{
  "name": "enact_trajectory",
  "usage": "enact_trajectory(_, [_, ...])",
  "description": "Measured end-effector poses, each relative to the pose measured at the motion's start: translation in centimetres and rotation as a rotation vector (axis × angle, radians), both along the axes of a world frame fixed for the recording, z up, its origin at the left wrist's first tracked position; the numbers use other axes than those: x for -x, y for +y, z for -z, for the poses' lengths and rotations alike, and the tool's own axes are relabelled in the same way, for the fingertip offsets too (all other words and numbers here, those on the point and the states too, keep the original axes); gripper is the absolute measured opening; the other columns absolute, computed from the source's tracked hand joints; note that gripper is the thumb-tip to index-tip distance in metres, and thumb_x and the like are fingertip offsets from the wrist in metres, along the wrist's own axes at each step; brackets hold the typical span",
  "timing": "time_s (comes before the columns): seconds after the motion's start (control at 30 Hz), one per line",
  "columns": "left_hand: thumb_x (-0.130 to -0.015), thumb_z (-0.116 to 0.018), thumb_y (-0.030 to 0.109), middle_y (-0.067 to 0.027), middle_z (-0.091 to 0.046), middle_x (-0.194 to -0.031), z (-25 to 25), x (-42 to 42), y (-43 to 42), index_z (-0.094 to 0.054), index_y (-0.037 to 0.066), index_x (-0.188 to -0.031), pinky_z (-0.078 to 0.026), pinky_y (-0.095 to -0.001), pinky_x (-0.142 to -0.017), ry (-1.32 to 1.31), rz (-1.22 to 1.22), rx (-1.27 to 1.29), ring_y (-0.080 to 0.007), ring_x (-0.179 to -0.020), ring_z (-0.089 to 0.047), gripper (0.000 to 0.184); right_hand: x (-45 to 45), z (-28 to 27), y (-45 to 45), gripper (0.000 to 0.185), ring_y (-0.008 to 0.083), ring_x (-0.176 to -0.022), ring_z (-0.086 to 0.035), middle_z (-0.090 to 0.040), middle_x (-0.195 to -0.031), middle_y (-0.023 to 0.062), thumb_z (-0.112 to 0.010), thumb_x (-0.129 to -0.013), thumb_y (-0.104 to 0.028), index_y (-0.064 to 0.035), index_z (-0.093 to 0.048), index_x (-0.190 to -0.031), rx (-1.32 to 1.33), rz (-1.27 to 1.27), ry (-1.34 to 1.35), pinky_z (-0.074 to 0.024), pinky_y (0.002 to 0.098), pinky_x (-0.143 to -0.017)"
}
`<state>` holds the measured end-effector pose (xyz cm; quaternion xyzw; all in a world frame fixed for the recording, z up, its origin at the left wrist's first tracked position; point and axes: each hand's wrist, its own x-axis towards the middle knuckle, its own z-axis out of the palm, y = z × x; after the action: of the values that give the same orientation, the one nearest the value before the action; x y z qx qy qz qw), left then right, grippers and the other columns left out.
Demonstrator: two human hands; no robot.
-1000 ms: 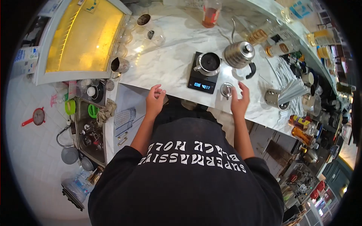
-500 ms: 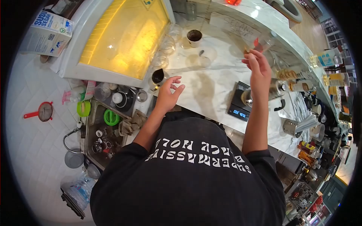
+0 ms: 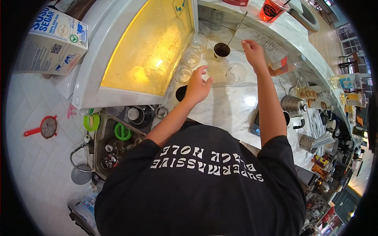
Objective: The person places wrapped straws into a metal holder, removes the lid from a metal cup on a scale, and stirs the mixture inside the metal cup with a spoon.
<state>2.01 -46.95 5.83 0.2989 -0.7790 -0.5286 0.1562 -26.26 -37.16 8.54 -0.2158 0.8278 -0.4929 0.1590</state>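
Observation:
My left hand [image 3: 198, 87] is over the counter with its fingers apart and slightly curled. Beside it, partly hidden by the wrist, stands a vessel with dark contents [image 3: 181, 93]. My right hand [image 3: 254, 53] is raised further out, fingertips drawn together; whatever they hold, if anything, does not show. Left of it, a long thin twisted-handled stirrer [image 3: 238, 28] slants up near a cup with a dark inside [image 3: 221, 51]. Between my hands sits a clear glass vessel [image 3: 236, 72]. A clear bottle with a red label [image 3: 284, 65] leans to the right of my right hand.
Several clear glasses [image 3: 191, 58] line the yellow-lit display case [image 3: 145, 63]. A steel kettle [image 3: 292, 105] and a scale [image 3: 256, 128] are beyond my right forearm. The sink [image 3: 100, 157] lies to the left. A red drink [image 3: 272, 11] stands on the raised ledge.
The view has shifted. My right hand has moved inward from beside the bottle toward the stirrer, its fingertips now closer together. My left hand stays near the dark-filled vessel.

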Motion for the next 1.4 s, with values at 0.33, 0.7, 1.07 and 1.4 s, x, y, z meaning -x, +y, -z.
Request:
enact_trajectory(0.33, [-0.093,-0.070,0.009,-0.0258,-0.051,-0.139,6.3,10.2,-0.1,-0.040,0.011,-0.156,-0.050,-0.0497,-0.105,-0.081,-0.210,0.029,-0.0425,-0.126,-0.058,0.070,2.5,1.3,-6.9,0.051,0.0295,-0.111,-0.071,-0.076,-0.119,0.0200,-0.071,-0.099,-0.041,-0.0029,-0.071,-0.133,-0.041,-0.060,-0.134,-0.0536,0.0407,-0.095])
enact_trajectory(0.7, [-0.070,-0.094,0.008,-0.0177,-0.057,-0.139,7.0,14.8,-2.4,-0.050,0.010,-0.149,-0.050,-0.0460,-0.109,0.102,-0.223,0.124,-0.0399,-0.131,-0.057,0.091,-0.1,0.8,-4.4,0.031,0.0376,-0.097,-0.071,-0.076,-0.101,0.0196,-0.059,-0.105,-0.029,-0.0068,-0.080,-0.111,-0.143,-0.230,0.233,-0.0549,0.0456,-0.088])
enact_trajectory(1.07, [-0.067,-0.099,0.012,-0.0092,-0.068,-0.129,-2.8,11.6,-2.8,-0.064,0.009,-0.134,-0.045,-0.0454,-0.109,0.319,-0.074,0.435,-0.0324,-0.124,-0.060,0.075,-6.5,-7.3,3.3,0.030,0.0306,-0.097,-0.072,-0.081,-0.100,0.0128,-0.054,-0.111,-0.018,0.0011,-0.076,-0.107,0.183,-0.080,0.310,-0.0538,0.0404,-0.089])
enact_trajectory(1.4, [-0.064,-0.100,0.013,-0.0121,-0.065,-0.134,-9.3,5.2,2.0,-0.062,0.008,-0.138,-0.045,-0.0474,-0.109,0.492,0.018,0.558,-0.0362,-0.127,-0.057,0.083,-13.9,-12.8,11.0,0.029,0.0226,-0.096,-0.073,-0.080,-0.100,0.0119,-0.053,-0.112,-0.014,0.0033,-0.076,-0.105,0.364,-0.024,0.309,-0.0530,0.0336,-0.090])
